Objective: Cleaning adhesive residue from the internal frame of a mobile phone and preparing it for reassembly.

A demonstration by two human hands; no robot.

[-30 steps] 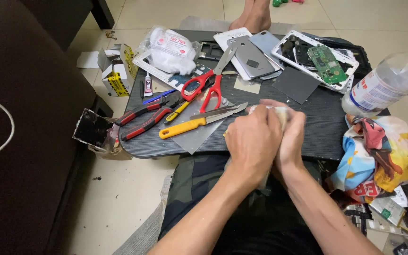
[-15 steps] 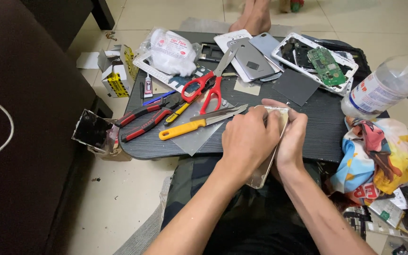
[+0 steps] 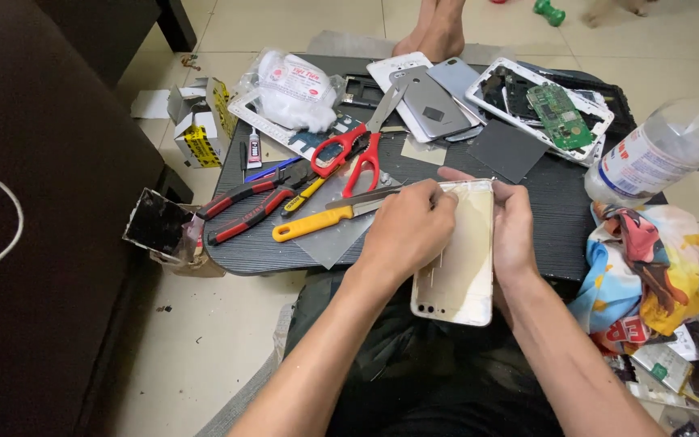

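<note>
1. Two bare hands hold one pale gold phone back cover (image 3: 456, 259) between them, over the near edge of a low black table (image 3: 560, 210).
2. The cover stands lengthwise away from the person, inner face up, its top edge near the fingertips and its camera-hole end hanging off the table edge over the person's lap.
3. The left hand (image 3: 404, 231) lies on the cover's left side, fingers curled and pressed down on its upper part, hiding the left edge there.
4. The right hand (image 3: 513, 231) grips the cover's right edge, fingers bent around it, with fingertips near the top right corner.
5. Whether anything small is pinched under the left fingers cannot be told.
6. Just left of the left hand lies a knife with a yellow handle (image 3: 317, 222), its blade pointing toward the cover's top.
7. Red-handled scissors (image 3: 357, 150) lie beyond the knife, and red-and-black pliers (image 3: 244, 206) rest further left, well apart from the cover.
8. Grey phone shells (image 3: 430, 93) and a frame with a green circuit board (image 3: 558, 109) lie at the table's far side.
9. A clear plastic bottle (image 3: 661, 154) lies to the right, above a colourful cloth (image 3: 649, 267) near the right forearm.
</note>
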